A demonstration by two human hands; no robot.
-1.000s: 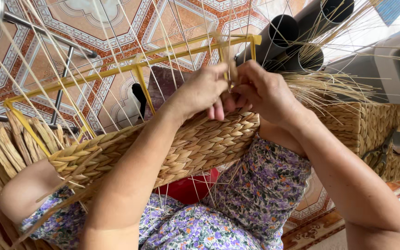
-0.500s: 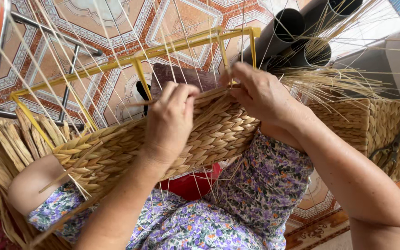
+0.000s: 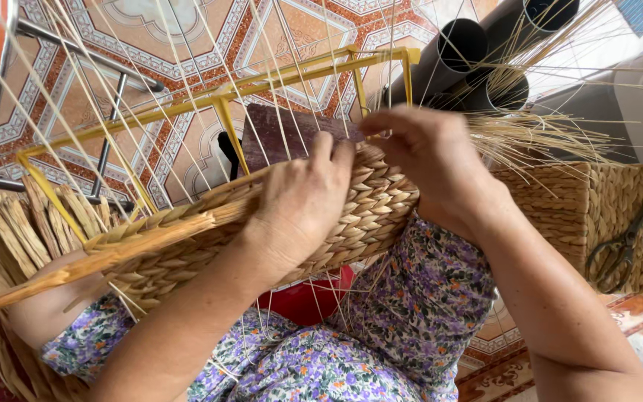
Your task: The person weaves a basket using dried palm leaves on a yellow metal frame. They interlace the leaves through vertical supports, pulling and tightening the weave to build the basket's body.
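Left hand (image 3: 299, 205) slid flatter onto ribbed woven basket (image 3: 366, 212), right hand (image 3: 429, 160) grip pinching straw.

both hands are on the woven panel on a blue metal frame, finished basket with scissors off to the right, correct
Not quite: the head view shows the metal frame is yellow, not blue. The rest holds: left hand and right hand on the woven panel, finished basket with scissors at right.

Both forearms bare, no sleeves visible, no watch or rings seen. Left hand (image 3: 303, 205) & right hand (image 3: 429, 160) bare, nails short. Clothing (image 3: 381, 335): floral fabric w/ purple, blue & orange flowers on pale ground, over lap & knees.
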